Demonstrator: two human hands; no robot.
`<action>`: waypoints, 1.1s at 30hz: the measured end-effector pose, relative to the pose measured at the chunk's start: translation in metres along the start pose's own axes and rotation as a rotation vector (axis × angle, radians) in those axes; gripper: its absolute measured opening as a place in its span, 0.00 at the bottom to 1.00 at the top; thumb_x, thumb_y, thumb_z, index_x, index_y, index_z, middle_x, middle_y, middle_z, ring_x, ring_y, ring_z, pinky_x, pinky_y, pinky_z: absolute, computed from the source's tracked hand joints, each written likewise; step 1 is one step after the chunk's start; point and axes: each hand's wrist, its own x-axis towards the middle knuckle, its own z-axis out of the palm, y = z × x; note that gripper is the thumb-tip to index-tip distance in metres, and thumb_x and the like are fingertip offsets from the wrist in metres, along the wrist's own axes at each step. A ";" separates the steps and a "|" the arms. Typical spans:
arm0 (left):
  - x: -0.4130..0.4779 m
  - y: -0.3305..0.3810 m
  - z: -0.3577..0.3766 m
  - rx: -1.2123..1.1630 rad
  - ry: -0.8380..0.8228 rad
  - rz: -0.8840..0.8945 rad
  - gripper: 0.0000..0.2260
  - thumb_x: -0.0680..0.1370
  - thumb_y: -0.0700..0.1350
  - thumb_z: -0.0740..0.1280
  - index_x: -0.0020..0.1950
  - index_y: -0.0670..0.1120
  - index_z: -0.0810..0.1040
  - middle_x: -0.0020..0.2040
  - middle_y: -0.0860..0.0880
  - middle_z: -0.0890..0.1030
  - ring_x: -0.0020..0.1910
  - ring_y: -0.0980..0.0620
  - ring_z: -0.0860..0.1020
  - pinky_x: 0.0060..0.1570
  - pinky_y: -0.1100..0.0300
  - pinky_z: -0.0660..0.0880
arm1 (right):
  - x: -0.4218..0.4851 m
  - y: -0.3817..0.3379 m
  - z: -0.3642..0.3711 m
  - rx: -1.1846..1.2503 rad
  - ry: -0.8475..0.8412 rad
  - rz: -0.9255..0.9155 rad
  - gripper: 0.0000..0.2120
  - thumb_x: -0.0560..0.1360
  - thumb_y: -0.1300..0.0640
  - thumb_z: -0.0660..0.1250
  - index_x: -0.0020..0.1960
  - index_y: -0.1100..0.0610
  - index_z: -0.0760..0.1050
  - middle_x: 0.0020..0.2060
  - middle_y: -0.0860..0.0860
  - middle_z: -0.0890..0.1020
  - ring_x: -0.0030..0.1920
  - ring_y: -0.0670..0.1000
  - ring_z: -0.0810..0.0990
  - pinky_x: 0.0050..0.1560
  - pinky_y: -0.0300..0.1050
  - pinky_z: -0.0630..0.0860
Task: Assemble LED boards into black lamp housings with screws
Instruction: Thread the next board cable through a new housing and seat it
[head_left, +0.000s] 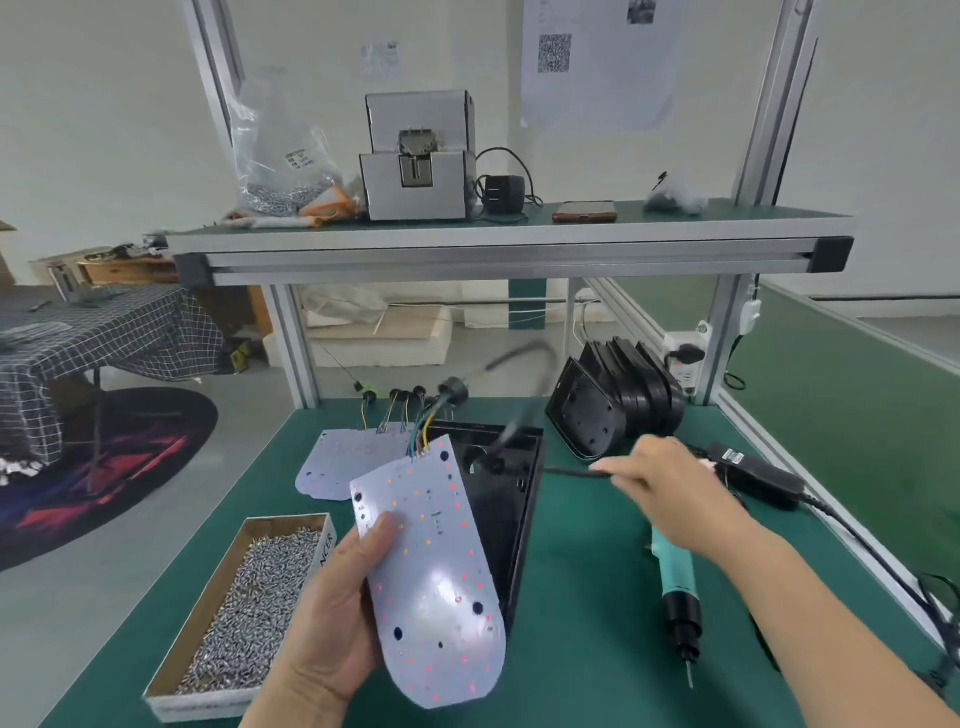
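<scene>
The left hand (322, 623) curls its fingers round a white rounded LED board (436, 571); the right hand (670, 493) fingers pinch a thin black cable (571, 472).

Single head cam, wide-angle. Sits above and on the near side of the black lamp housing (514, 499), facing forward and down onto the green bench top (597, 649). Close range: housing lands mid-frame. Left hand (327, 618) and right hand (670, 499) are nearer the lens than the housing, arms cut by the bottom edge. Beyond and above the housing the frame takes in the shelf (509, 249) and back wall. Rails bow toward the frame edges, probably lens distortion.
</scene>
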 end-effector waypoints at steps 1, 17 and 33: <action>0.000 0.001 -0.003 -0.003 0.017 0.012 0.14 0.73 0.48 0.66 0.53 0.46 0.87 0.51 0.41 0.86 0.44 0.43 0.86 0.40 0.49 0.83 | 0.004 0.012 0.003 -0.095 0.041 0.080 0.16 0.84 0.53 0.58 0.66 0.38 0.77 0.45 0.49 0.72 0.50 0.51 0.71 0.49 0.48 0.74; 0.000 -0.008 -0.001 0.297 -0.094 0.019 0.12 0.72 0.43 0.68 0.51 0.40 0.86 0.52 0.38 0.85 0.46 0.44 0.85 0.45 0.54 0.82 | 0.001 -0.081 -0.098 0.483 0.114 -0.294 0.21 0.78 0.42 0.62 0.71 0.35 0.71 0.57 0.37 0.78 0.44 0.43 0.78 0.47 0.31 0.73; -0.001 -0.013 0.017 0.424 -0.155 0.098 0.27 0.62 0.58 0.82 0.53 0.42 0.86 0.57 0.37 0.83 0.54 0.42 0.83 0.52 0.53 0.80 | -0.004 -0.111 -0.035 0.246 0.181 -0.400 0.06 0.73 0.65 0.72 0.48 0.57 0.83 0.39 0.50 0.79 0.39 0.51 0.77 0.44 0.53 0.76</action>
